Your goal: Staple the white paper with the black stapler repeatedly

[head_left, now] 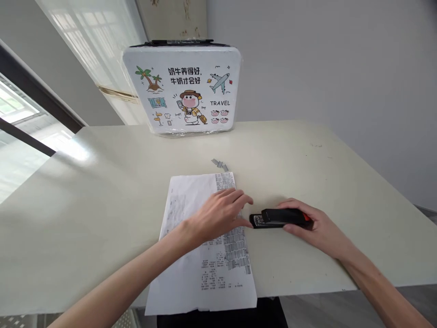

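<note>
A sheet of printed paper (191, 278) lies on the table, its lower end reaching over the front edge. Rows of grey staples (235, 250) cover a band along its right side. My left hand (223, 209) rests over the paper, thumb and fingers apart, with the fingertips at the right edge; part of the staple band is hidden under it. In my right hand (312, 225) is a black stapler (283, 216) with a red part at its back, lying level just right of the paper. The stapler's front end is beside my left thumb.
Several short strips of staples (219, 164) lie just beyond the paper's top edge. A white case with cartoon prints (187, 91), wrapped in clear plastic, stands at the back of the pale table (102, 191). A window is at the left, a grey wall behind.
</note>
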Motion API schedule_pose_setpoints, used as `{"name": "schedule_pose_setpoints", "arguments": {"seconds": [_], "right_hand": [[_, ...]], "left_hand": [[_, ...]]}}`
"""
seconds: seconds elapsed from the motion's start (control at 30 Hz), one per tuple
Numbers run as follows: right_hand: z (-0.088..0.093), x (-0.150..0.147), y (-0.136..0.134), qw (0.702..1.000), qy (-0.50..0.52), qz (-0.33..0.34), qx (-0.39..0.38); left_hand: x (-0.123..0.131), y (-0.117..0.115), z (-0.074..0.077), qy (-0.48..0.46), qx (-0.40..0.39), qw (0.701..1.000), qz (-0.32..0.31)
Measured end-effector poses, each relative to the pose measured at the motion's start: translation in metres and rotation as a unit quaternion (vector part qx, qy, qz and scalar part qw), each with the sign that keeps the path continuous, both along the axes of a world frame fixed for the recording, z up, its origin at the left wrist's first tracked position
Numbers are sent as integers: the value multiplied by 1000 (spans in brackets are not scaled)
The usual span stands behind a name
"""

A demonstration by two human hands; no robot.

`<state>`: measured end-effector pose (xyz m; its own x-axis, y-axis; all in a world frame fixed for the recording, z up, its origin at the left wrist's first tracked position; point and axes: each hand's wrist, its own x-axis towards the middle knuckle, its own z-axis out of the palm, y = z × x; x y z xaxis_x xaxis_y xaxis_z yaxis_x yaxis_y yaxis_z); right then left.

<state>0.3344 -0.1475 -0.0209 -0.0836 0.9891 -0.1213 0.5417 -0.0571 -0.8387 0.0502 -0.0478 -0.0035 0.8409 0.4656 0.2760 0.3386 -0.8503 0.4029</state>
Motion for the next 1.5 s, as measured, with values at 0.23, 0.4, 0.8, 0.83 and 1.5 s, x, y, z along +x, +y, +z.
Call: {"name": "schedule_pose_setpoints", "arguments": {"seconds": [0.23, 0.4, 0.8, 0.83, 1.5], "right_hand": [[2, -7, -2, 999, 11, 30, 13], [9, -10, -4, 999, 7, 51, -4], [15, -8, -7, 997, -8, 73, -12], [16, -7, -6, 997, -10, 79, -14], [57, -35, 13, 990, -85, 113, -13]], "left_hand": [[-92, -81, 17, 84, -25, 996, 6], [-109, -124, 8, 147, 28, 989, 18], [-86, -127, -2, 112, 48, 991, 60], [-84, -126, -3, 116, 47, 991, 57], [-43, -112, -5, 88, 13, 996, 5]]}}
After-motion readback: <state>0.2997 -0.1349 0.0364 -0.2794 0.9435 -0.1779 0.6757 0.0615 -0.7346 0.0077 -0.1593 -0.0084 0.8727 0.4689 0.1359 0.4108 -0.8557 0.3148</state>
